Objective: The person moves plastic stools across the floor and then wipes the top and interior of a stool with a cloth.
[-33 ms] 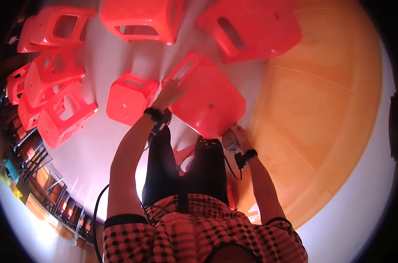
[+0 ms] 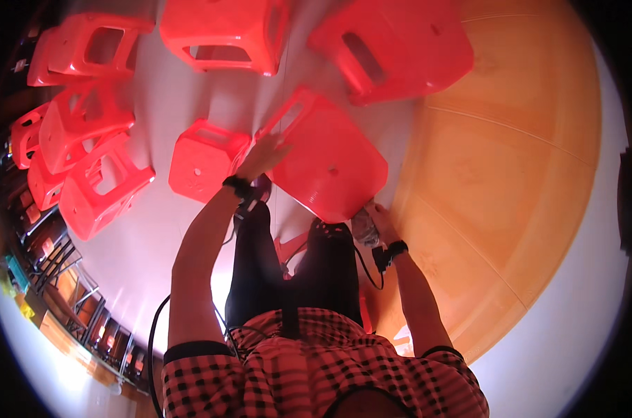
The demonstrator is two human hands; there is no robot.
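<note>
The red stool (image 2: 323, 143) in the middle of the frame looks like smooth, glossy moulded plastic, with bright glints along its lower rim; the stools at upper left (image 2: 100, 42) share that plastic shine. A crumpled, wrinkled grey bundle (image 2: 364, 228), just below centre, could be cloth or film. The orange surface (image 2: 511, 181) at right is smooth with a soft sheen, its material uncertain. The checked shirt (image 2: 295, 369) at the bottom is matt cloth.

You've got a pale floor (image 2: 149, 240) carrying red plastic stools (image 2: 208, 161), several bunched on your left.
</note>
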